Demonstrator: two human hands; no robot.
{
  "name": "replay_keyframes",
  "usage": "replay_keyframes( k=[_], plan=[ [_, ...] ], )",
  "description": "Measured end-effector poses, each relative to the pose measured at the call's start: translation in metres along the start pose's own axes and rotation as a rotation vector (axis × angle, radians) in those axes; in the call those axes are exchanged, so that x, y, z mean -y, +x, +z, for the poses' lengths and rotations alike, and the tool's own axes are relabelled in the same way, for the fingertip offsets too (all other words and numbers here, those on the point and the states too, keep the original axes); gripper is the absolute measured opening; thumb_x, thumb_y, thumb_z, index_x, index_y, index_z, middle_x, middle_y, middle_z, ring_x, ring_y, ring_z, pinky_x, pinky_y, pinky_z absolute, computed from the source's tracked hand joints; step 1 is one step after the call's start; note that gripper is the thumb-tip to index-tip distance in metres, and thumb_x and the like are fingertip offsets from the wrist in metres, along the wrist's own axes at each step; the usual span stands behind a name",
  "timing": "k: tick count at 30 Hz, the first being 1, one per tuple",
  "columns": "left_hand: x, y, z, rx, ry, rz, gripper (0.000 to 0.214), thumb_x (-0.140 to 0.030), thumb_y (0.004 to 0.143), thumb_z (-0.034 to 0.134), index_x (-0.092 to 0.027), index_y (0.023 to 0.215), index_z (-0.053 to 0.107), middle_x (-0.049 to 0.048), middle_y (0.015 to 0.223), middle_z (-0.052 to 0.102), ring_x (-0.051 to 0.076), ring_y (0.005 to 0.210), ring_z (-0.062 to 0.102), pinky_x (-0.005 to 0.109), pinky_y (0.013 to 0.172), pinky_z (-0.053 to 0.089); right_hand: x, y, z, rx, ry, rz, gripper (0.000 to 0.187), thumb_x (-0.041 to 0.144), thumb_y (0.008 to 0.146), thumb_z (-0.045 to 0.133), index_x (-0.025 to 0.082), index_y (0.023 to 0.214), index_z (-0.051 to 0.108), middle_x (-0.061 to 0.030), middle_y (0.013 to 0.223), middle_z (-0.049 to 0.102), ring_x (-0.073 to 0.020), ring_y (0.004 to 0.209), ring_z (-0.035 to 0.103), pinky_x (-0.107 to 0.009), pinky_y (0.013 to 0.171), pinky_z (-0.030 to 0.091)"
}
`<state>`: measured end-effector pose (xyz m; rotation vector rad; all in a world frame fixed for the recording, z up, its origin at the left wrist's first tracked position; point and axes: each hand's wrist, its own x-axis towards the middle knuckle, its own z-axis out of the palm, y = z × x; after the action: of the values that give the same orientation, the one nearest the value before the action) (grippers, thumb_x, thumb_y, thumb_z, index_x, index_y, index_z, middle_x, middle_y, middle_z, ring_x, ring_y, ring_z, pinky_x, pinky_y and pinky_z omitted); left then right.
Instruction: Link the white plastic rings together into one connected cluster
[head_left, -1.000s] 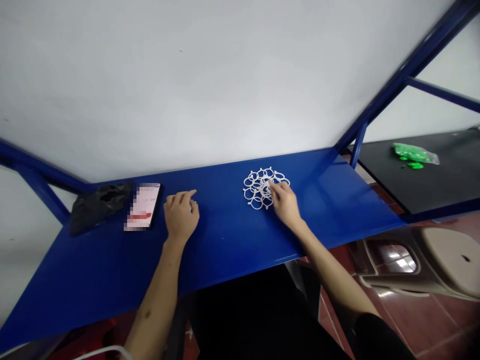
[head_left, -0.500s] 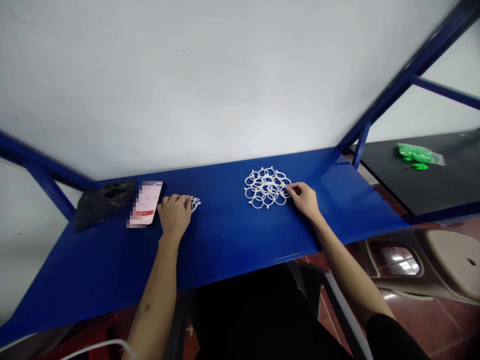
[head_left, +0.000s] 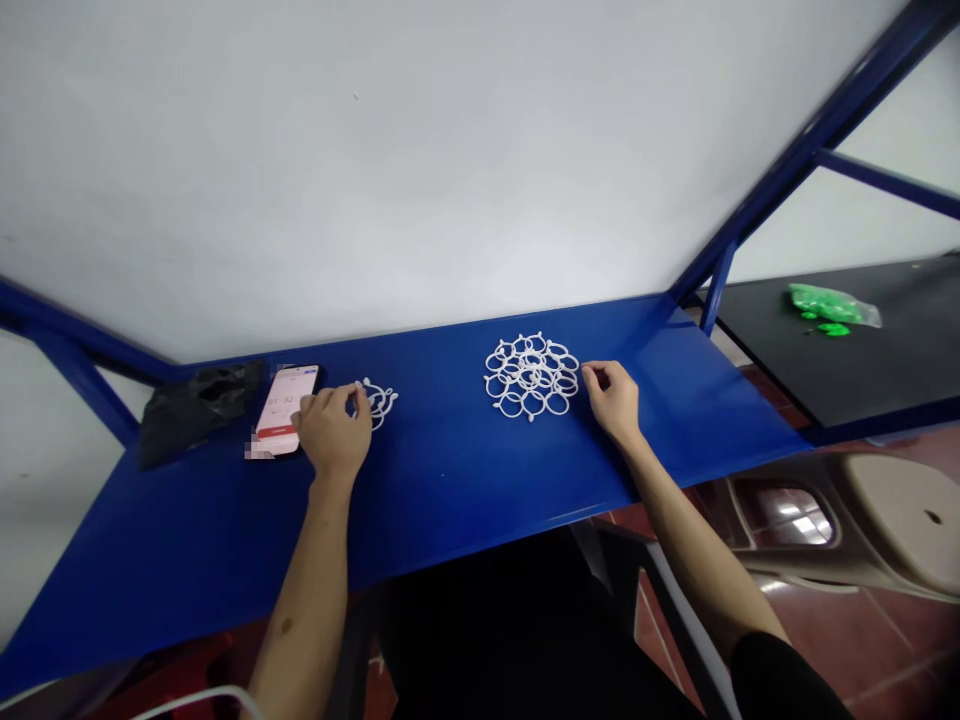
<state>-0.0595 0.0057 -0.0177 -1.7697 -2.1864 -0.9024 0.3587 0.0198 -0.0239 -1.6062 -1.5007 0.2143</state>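
Note:
My left hand point(head_left: 336, 425) is closed in a pinch at the small cluster of thin white rings point(head_left: 384, 402) on the blue table. Its thumb and forefinger meet at the edge of one white ring, and the palm side is hidden from me. A larger flat group of white rings point(head_left: 532, 376), overlapping and with small knobs on them, lies right of the middle. Just off the right edge of that group is my right hand point(head_left: 616, 398), its thumb and forefinger pressed together. Nothing shows between those fingertips.
A phone point(head_left: 289, 405) with a lit screen lies left of my left hand, beside a crumpled black plastic bag point(head_left: 195, 410). Blue metal frame bars point(head_left: 716, 290) rise at the table's ends. On a black table point(head_left: 847, 370) at right rests a bag of green pieces point(head_left: 829, 303).
My left hand has drawn back slightly to the left, uncovering more of the small ring cluster. My right hand has come away a little from the larger group's edge.

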Motion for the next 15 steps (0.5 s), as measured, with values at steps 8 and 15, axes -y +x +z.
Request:
replay_keyframes(
  k=[8, 15],
  plan=[
    [-0.027, -0.014, 0.009, -0.046, -0.201, 0.23, 0.022, -0.035, 0.097, 0.053, -0.02, 0.085, 0.065, 0.0069, 0.079, 0.07, 0.024, 0.08, 0.059, 0.039, 0.08, 0.039, 0.073, -0.026, 0.031, 0.224, 0.189, -0.387, 0.019, 0.032, 0.102, 0.052, 0.021, 0.103, 0.068, -0.0058, 0.092, 0.068, -0.0177, 0.079, 0.062, -0.033, 0.074, 0.052],
    [-0.046, -0.029, 0.017, -0.004, -0.314, 0.368, 0.014, -0.027, 0.094, 0.057, -0.022, 0.082, 0.062, 0.0008, 0.066, 0.065, 0.02, 0.069, 0.06, 0.038, 0.079, 0.041, 0.128, -0.054, 0.094, 0.618, 0.355, -0.401, 0.033, 0.037, 0.099, 0.059, 0.018, 0.126, 0.056, -0.0067, 0.102, 0.068, -0.0162, 0.083, 0.067, -0.031, 0.076, 0.056]
  ],
)
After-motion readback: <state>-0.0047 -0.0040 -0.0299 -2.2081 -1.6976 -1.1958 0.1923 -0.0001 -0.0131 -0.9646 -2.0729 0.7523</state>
